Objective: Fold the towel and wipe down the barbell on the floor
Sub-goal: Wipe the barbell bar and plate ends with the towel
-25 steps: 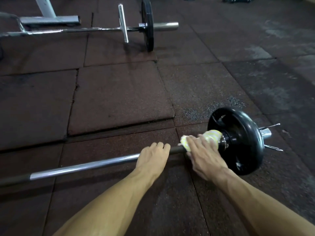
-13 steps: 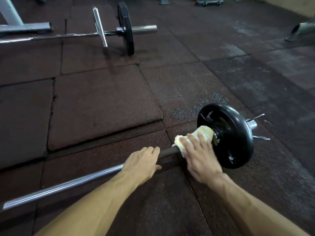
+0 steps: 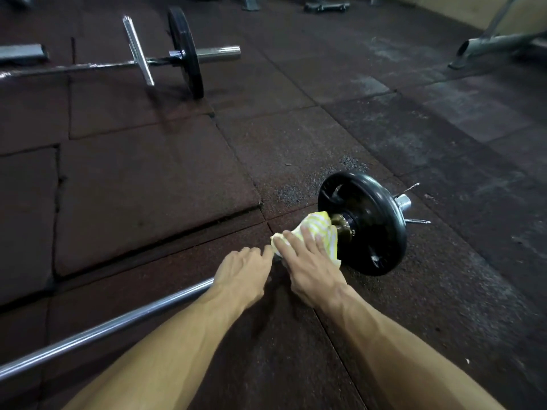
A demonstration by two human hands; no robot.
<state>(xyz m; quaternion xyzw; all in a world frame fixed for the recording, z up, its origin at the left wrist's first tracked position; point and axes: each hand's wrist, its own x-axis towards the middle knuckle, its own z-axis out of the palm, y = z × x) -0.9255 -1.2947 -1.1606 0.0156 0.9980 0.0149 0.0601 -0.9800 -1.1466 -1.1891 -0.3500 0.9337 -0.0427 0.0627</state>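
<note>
Barbell-wiping at the plate end; the long chromed steel barbell [image 3: 97,327] lies on the dark rubber-tiled floor [image 3: 148,202], running from the lower left edge up to the black round weight plate [image 3: 367,223] on its right end, and the plate keeps the shaft raised slightly off the tiles, which leaves room for cloth to pass around it. The folded yellow-and-white striped towel [image 3: 318,229] is wrapped over the shaft just beside the brass-coloured collar [image 3: 343,227], touching or nearly touching it. The right hand [image 3: 310,267] lies over the towel with its fingers [image 3: 291,241] spread across the cloth and pressing it to the bar; whether the thumb closes beneath is hidden. The left hand [image 3: 241,270] rests on the shaft just beside the towel, fingers bent over the metal, probably to stop the bar rolling while the cloth is worked; how far they close around the bar cannot be told. Judged from this position, the wiping is at the inner end of the sleeve; the long bare shaft toward the left appears yet to be covered. A second barbell with a black plate [image 3: 185,51] lies well apart, farther off on the floor.
</note>
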